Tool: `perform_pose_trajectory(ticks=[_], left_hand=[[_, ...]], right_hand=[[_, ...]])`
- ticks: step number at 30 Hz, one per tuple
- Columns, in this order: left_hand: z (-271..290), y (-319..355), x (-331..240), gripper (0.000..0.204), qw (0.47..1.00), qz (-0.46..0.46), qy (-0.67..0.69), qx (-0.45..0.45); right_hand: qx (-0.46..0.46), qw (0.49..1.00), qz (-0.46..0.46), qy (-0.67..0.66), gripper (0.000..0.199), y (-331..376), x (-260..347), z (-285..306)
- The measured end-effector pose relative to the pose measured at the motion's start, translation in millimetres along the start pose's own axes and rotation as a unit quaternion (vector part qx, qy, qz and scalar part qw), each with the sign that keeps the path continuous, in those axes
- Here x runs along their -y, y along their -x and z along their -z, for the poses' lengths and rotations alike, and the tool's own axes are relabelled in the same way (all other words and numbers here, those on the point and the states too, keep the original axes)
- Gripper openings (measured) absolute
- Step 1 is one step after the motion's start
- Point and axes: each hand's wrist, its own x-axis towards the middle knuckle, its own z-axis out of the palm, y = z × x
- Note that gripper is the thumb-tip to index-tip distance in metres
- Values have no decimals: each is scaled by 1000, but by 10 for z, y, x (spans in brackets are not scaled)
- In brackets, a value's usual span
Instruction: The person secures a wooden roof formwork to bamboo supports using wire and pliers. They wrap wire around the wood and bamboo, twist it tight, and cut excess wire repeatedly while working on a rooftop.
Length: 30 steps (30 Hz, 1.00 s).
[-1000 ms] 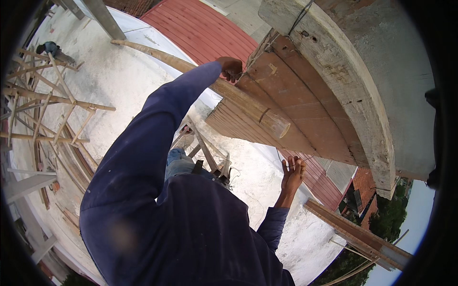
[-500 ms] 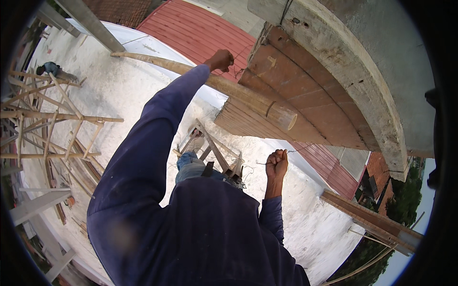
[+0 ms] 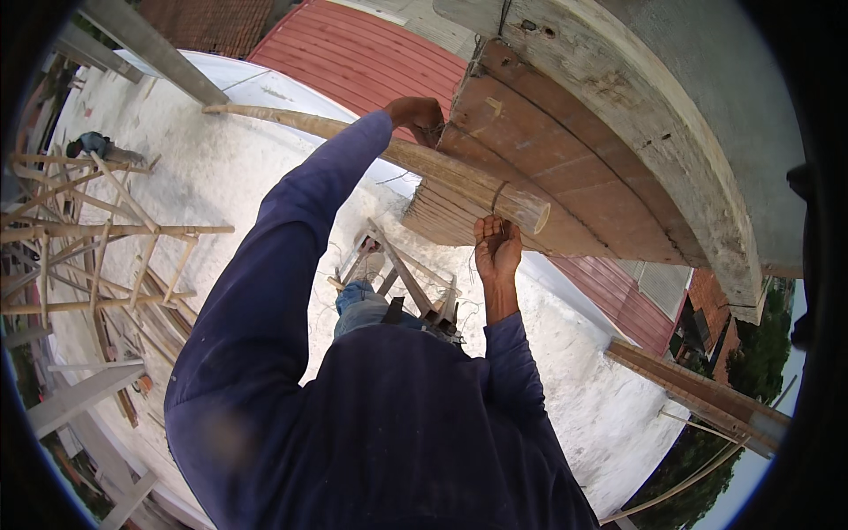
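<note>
A bamboo pole (image 3: pixel 442 170) runs slantwise in front of me, its cut end near a brown wooden formwork panel (image 3: pixel 548 146). My left hand (image 3: pixel 419 117) reaches over the far side of the pole to the panel's left edge. Its fingers are bent downward and closed; what they hold there is hidden. Just below the pole's cut end, my right hand (image 3: pixel 498 252) is raised palm toward me with curled fingers. A thin tie wire (image 3: pixel 472 262) hangs beside these fingers, which close on it. A dark band of wire (image 3: pixel 498 194) circles the pole above them.
A concrete beam (image 3: pixel 654 124) curves along the upper right. Far below lies a pale floor (image 3: pixel 230 177), with bamboo scaffolding (image 3: pixel 106 231) and another person (image 3: pixel 97 144) at left. A wooden frame (image 3: pixel 402 269) stands below me. A timber beam (image 3: pixel 680 389) juts out at right.
My right hand has risen from below the pole to just under its cut end, bringing the wire along. My left hand has shifted slightly right and down, against the panel's edge.
</note>
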Motion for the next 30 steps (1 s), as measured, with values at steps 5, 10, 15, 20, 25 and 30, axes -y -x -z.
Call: perform_pose_trajectory(ticks=[5,10,15,20,25,30], left_hand=[[12,28,222,23,998,-7,-57,-9],[42,-1,267,26,983,-18,-183,-26],[-4,140,176,44,966,-44,-252,-32],[-40,290,-55,53,956,7,-295,7],[-27,253,-22,48,959,-9,-284,10],[-67,152,136,54,975,-35,-219,23]], right_hand=[[-32,973,-1,228,25,21,-210,-107],[-64,992,-40,99,15,-100,-388,-195],[-32,994,-14,104,18,-266,-398,-229],[13,996,-57,64,19,-345,-481,-256],[74,989,-85,98,36,-540,-518,-285],[61,979,-101,165,41,-627,-501,-264]])
